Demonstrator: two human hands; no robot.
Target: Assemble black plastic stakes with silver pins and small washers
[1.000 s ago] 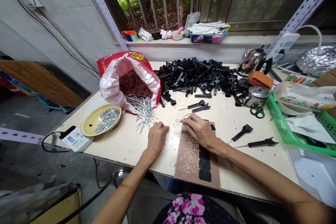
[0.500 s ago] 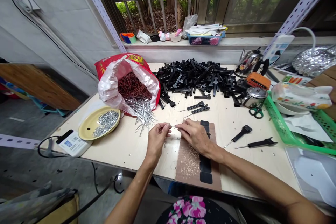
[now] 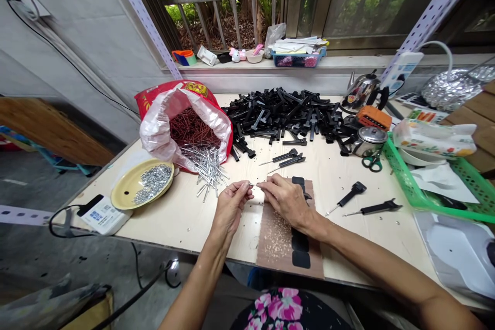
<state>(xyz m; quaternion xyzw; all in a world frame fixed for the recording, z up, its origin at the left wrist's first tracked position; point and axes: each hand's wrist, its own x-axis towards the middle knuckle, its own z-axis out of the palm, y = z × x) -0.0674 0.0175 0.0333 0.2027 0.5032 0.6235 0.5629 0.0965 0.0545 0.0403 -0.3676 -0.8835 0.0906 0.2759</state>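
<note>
In front of me, my left hand (image 3: 234, 201) is closed in a pinch at one end of a thin metal rod (image 3: 253, 184). My right hand (image 3: 284, 198) is closed around the other end; a forked black plastic piece (image 3: 308, 196) pokes out behind its palm, most of it hidden. Beneath that hand lies a brown board (image 3: 273, 247) with black pads and pale crumbs. Beyond the left hand, silver nails (image 3: 209, 172) spill from a red and white bag (image 3: 160, 129) holding reddish-brown nails. Black pieces with rods (image 3: 381, 208) lie at right.
A heap of black plastic parts (image 3: 286, 111) fills the table's back. On the left stand a yellow plate (image 3: 119, 191) with small metal pieces and a white box (image 3: 104, 214). At right are scissors (image 3: 372, 161), a lidded metal cup (image 3: 369, 142) and a green basket (image 3: 412, 185).
The view has shifted slightly, so the table's contents sit a little further left. My hands keep their pinch, with the gap between the fingertips slightly narrower.
</note>
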